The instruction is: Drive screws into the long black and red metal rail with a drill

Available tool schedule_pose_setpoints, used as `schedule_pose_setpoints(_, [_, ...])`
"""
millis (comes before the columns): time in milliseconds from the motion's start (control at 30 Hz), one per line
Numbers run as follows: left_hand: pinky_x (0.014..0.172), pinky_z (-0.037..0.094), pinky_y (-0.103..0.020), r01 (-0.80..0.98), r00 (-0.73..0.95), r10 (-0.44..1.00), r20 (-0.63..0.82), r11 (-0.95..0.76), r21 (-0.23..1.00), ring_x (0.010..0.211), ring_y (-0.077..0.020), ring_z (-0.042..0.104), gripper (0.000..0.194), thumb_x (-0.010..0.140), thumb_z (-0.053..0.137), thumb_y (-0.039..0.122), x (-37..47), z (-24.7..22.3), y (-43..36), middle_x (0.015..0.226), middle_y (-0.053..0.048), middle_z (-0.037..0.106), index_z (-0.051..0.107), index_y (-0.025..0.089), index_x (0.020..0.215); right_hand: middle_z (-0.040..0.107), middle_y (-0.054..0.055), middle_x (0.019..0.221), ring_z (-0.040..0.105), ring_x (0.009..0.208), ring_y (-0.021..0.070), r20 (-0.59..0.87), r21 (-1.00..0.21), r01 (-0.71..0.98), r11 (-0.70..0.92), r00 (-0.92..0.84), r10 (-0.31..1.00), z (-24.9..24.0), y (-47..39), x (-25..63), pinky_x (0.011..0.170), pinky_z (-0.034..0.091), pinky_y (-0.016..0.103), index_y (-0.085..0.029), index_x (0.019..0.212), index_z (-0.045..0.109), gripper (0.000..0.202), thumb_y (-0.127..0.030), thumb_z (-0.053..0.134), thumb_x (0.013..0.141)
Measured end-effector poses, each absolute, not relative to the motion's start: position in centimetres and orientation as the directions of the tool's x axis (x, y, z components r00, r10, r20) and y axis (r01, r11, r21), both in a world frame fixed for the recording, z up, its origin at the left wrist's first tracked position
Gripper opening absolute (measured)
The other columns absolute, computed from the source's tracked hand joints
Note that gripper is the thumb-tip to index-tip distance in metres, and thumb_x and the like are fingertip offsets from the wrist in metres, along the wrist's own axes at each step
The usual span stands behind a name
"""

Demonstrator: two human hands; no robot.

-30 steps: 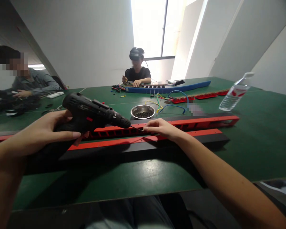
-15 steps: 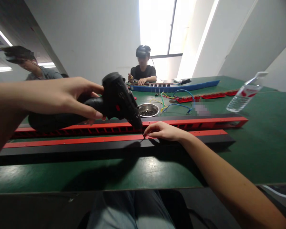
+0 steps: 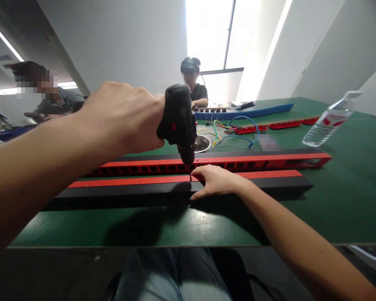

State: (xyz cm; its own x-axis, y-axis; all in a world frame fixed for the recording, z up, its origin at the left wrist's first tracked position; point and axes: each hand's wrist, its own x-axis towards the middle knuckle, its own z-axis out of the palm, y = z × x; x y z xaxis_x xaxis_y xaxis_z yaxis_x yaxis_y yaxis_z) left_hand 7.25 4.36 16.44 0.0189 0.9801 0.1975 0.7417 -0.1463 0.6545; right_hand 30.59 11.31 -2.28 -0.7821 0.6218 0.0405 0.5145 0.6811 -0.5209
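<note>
My left hand (image 3: 128, 115) is wrapped around the grip of a black cordless drill (image 3: 182, 121), which stands nearly upright. Its bit (image 3: 190, 173) points down and its tip meets the red top strip of a long red-and-black bar (image 3: 106, 190) lying across the table. Just right of the bit, my right hand (image 3: 217, 179) grips this bar, fingers on the red strip and thumb down its dark front side. Whether a screw sits under the tip is too small to tell. Behind lies a second red-and-black bar (image 3: 301, 158) with a row of square openings.
A metal bowl of small dark parts (image 3: 203, 144) stands behind the drill. Coloured wires (image 3: 235, 136), red strips (image 3: 282, 125) and a tilted-looking water bottle (image 3: 327, 123) are on the green table (image 3: 357, 184). Two people (image 3: 199, 90) work farther back, one near a blue bar (image 3: 260, 112).
My left hand has closed around the grip and swung the drill from a slant to nearly upright. My right thumb has moved down onto the bar's front side.
</note>
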Motion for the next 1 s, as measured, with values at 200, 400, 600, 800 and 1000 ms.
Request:
schedule_pose_setpoints(200, [0.087, 0.051, -0.037, 0.899, 0.107, 0.907, 0.408, -0.263, 0.349, 0.145, -0.0627, 0.022, 0.042, 0.071, 0.081, 0.033, 7.5, 16.3, 3.2, 0.139, -0.014, 0.060, 0.068, 0.002, 0.096, 0.074, 0.004, 0.095, 0.064, 0.078, 0.0220, 0.037, -0.522, 0.508, 0.685, -0.789, 0.614, -1.9, 11.1, 30.6, 0.065, 0.041, 0.029, -0.023, 0.094, 0.071, 0.058, -0.070, 0.084, 0.062])
schedule_pose_setpoints(400, [0.085, 0.050, -0.036, 0.948, 0.183, 0.913, 0.366, -0.262, 0.179, 0.145, -0.0627, 0.023, 0.039, 0.078, 0.075, 0.035, 7.9, 16.5, 3.0, 0.137, -0.016, 0.059, 0.067, 0.001, 0.094, 0.073, 0.003, 0.091, 0.063, 0.076, 0.0212, 0.041, -0.535, 0.495, 0.684, -0.794, 0.607, -1.7, 10.9, 30.6, 0.065, 0.040, 0.030, -0.023, 0.090, 0.070, 0.054, -0.068, 0.084, 0.064])
schedule_pose_setpoints(600, [0.084, 0.051, -0.037, 0.923, 0.126, 0.911, 0.393, -0.253, 0.291, 0.145, -0.0637, 0.021, 0.034, 0.071, 0.081, 0.032, 7.6, 16.5, 3.2, 0.137, -0.013, 0.060, 0.065, 0.004, 0.085, 0.073, 0.003, 0.089, 0.061, 0.075, 0.0211, 0.041, -0.546, 0.499, 0.673, -0.786, 0.616, -1.6, 10.8, 30.5, 0.064, 0.039, 0.029, -0.023, 0.089, 0.071, 0.055, -0.068, 0.084, 0.061])
schedule_pose_setpoints(800, [0.084, 0.049, -0.040, 0.973, 0.212, 0.899, 0.384, -0.229, -0.002, 0.140, -0.0632, 0.033, 0.045, 0.076, 0.077, 0.043, 7.7, 16.5, 3.2, 0.118, -0.012, 0.067, 0.068, 0.003, 0.097, 0.073, 0.004, 0.092, 0.062, 0.077, 0.0214, 0.044, -0.520, 0.499, 0.693, -0.795, 0.605, -1.7, 10.9, 30.5, 0.065, 0.039, 0.029, -0.023, 0.093, 0.071, 0.058, -0.070, 0.083, 0.063])
schedule_pose_setpoints(1000, [0.085, 0.050, -0.036, 0.931, 0.168, 0.899, 0.403, -0.279, 0.233, 0.145, -0.0606, 0.028, 0.042, 0.069, 0.083, 0.033, 7.9, 16.5, 3.1, 0.134, -0.012, 0.061, 0.068, 0.006, 0.097, 0.073, 0.003, 0.095, 0.064, 0.080, 0.0228, 0.027, -0.548, 0.501, 0.670, -0.790, 0.612, -1.6, 11.0, 30.7, 0.067, 0.041, 0.029, -0.024, 0.098, 0.072, 0.060, -0.070, 0.083, 0.063])
